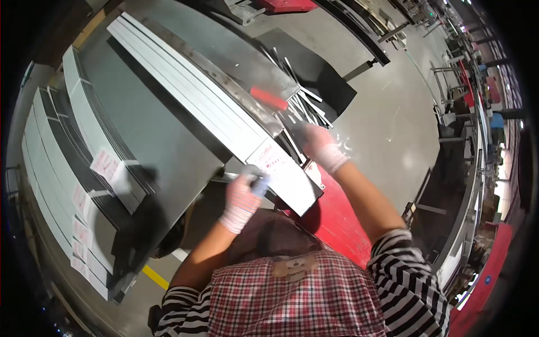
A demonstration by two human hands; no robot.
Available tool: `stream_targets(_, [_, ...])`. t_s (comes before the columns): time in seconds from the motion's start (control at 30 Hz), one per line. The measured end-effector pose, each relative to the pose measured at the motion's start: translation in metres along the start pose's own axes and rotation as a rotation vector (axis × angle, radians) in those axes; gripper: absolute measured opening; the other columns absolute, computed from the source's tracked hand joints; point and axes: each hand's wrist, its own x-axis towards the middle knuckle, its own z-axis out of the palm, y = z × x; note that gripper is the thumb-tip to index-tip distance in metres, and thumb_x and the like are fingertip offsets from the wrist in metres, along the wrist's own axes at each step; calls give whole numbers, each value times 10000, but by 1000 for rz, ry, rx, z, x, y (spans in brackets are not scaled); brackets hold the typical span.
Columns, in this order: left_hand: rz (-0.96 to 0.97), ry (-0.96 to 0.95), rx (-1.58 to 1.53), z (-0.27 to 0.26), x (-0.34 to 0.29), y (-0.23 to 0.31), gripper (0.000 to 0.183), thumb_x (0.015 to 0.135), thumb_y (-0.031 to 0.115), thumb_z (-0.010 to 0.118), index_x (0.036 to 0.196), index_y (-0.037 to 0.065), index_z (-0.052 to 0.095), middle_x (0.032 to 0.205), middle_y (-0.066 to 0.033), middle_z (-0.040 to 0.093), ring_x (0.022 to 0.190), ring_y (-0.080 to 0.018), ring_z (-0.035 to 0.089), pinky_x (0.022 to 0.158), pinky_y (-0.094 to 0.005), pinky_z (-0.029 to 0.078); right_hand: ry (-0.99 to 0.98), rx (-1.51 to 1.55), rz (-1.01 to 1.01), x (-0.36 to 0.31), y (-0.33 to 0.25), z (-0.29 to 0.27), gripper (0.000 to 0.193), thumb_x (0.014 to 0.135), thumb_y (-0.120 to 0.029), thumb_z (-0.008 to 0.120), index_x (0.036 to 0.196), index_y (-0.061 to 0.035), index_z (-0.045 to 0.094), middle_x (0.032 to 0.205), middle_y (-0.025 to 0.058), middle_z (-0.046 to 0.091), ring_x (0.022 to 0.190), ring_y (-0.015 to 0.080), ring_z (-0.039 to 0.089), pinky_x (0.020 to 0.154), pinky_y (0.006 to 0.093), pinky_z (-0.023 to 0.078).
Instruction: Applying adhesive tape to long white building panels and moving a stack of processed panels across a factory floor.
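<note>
My left hand [243, 196], in a striped glove with grey fingertips, is closed at the near left edge of a long stack of white strips [196, 98]. What its fingers hold, if anything, is hidden. A paper label [270, 160] with reddish writing lies on the stack close to these fingers. On the stack's other side, my right hand [320, 143], gloved the same way, has curled fingers blurred by motion. Past its fingertips is a smeared red object [268, 99]; a dark, blurred part lies between them, and I cannot make out what the hand holds.
Bundles of long white strips [95, 129] with labels lie on the grey table [163, 121] to the left. Thin white offcuts [306, 104] sprawl beyond my right hand, near a black sheet [320, 67] on the floor. A red surface [337, 219] sits below my right forearm.
</note>
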Motion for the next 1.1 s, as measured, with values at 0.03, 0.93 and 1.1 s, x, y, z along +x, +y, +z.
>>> stream_targets(0.03, [-105,116,-249,-8,0,-9,322,942,239,685,1182,96,527,823,-49,613,738,-126,614,636,-309,544,72,216,6,-5,9,12,230,877,-97,602,1099,-103,663,967,203,695,928,393,661,816,442,525])
stream_targets(0.93, [-191,332,-271,97,-84,-24,776,827,351,825,1398,37,404,1099,-105,591,824,-157,603,691,-305,546,62,542,-327,-136,16,-38,354,906,-135,607,1260,-124,604,945,229,668,927,389,652,775,421,515])
stream_targets(1.1, [121,239,-86,82,-91,19,423,749,195,872,1008,68,562,850,-66,670,795,-142,649,703,-326,544,-565,-242,-660,-164,-113,-81,619,791,-14,582,1384,-169,504,829,196,659,828,382,662,741,459,526])
